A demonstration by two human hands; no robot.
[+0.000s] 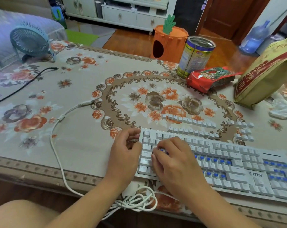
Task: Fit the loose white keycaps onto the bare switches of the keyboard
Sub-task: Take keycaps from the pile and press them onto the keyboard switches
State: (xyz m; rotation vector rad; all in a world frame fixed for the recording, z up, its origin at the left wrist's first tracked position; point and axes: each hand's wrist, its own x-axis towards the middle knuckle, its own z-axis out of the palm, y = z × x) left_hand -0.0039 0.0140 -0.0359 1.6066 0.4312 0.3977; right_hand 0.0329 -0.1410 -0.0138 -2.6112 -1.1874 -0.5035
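Head view, looking down at a counter (83, 83) under a floral cloth. White keyboard (238, 163) at the near edge, right of centre, angled, its left end closest to the middle. Many switches (215, 160) bare and blue in the letter rows and on the number pad; outer keys already capped. Loose white keycaps (189, 120) in two rows just beyond the keyboard, plus a smaller cluster to the right near the number pad.

Right hand (174, 160) over the keyboard's left letter area, fingers (156, 155) curled down together onto the keys; whether pinching a keycap, cannot tell. Left hand (124, 148) just beside the keyboard's left end, fingers loosely curled, nothing visibly held.

White cable (57, 129) looping left from the keyboard, coiled at the front edge. Small blue fan (30, 41) far left. Tin can (195, 55), red snack bag (208, 78) and yellow paper bag (264, 71) far right.
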